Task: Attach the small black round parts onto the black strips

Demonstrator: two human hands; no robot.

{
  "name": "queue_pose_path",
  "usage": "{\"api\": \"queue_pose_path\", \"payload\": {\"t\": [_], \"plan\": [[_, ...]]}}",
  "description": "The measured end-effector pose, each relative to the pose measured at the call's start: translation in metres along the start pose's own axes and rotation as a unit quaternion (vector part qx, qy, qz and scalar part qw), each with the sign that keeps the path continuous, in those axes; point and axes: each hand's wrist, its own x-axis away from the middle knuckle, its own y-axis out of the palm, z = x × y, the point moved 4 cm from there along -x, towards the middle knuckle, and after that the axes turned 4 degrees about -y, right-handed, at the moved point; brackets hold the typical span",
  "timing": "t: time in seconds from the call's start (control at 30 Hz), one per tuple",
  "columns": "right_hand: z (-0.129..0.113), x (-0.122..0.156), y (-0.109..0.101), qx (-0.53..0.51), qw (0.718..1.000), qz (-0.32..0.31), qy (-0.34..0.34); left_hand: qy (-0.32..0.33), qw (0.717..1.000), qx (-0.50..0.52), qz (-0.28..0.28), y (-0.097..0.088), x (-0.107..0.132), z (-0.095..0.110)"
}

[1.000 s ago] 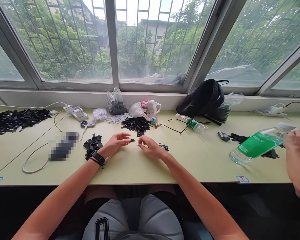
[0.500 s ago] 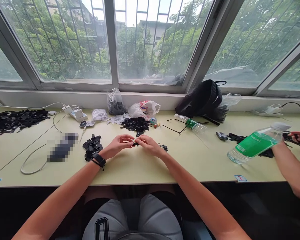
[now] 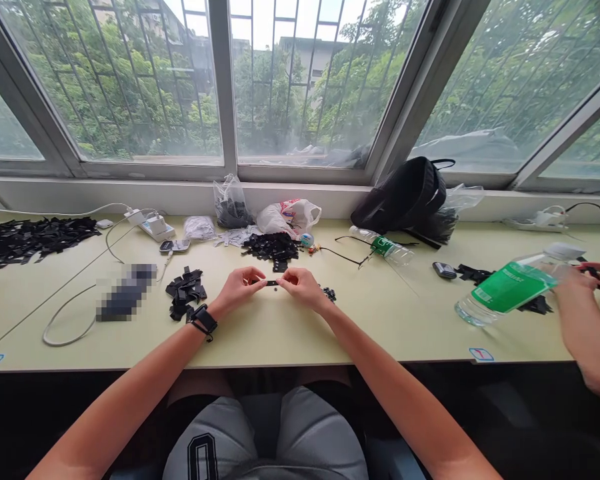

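The left hand [image 3: 237,288] and right hand [image 3: 304,289] pinch a small black piece [image 3: 272,283] between their fingers [image 3: 254,277], black scraps [image 3: 185,292] at nine o'clock on the tabletop [image 3: 260,340]

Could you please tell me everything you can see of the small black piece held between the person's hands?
The small black piece is a short, narrow, flat-looking strip with a matt dark surface; its material and any fine detail are too small to tell. It lies roughly level, pinched at its ends by the fingertips of the left hand and the right hand, just above the pale green desk. Whether it touches the desk cannot be told.
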Motion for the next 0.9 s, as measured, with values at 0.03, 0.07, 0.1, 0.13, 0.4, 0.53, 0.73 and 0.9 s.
{"api": "queue_pose_path", "payload": {"t": [0.03,0.07,0.1,0.13,0.4,0.53,0.73,0.9], "plan": [[0.001,0.0,0.0,0.02,1.0,0.004,-0.005,0.009,1.0,-0.021,0.007,0.001,0.0,0.0],[0.002,0.0,0.0,0.036,0.999,0.007,-0.009,0.016,0.999,-0.041,0.013,0.002,0.0,0.0],[0.003,0.0,0.0,0.049,0.999,0.011,-0.013,0.023,0.998,-0.059,0.017,0.003,0.0,0.0],[0.005,0.0,0.001,0.058,0.998,0.015,-0.014,0.028,0.997,-0.074,0.02,0.004,0.001,0.0],[0.014,0.0,0.005,0.086,0.996,0.014,-0.013,0.042,0.99,-0.131,0.016,0.008,0.003,-0.001],[0.016,0.0,0.006,0.093,0.996,0.008,-0.009,0.041,0.989,-0.145,0.003,0.009,0.004,0.001],[0.017,0.001,0.007,0.091,0.996,0.013,-0.008,0.054,0.982,-0.181,-0.008,0.011,0.008,0.005],[0.019,-0.001,0.005,0.097,0.994,0.033,-0.03,0.094,0.978,-0.179,-0.045,0.011,0.012,0.013]]}}
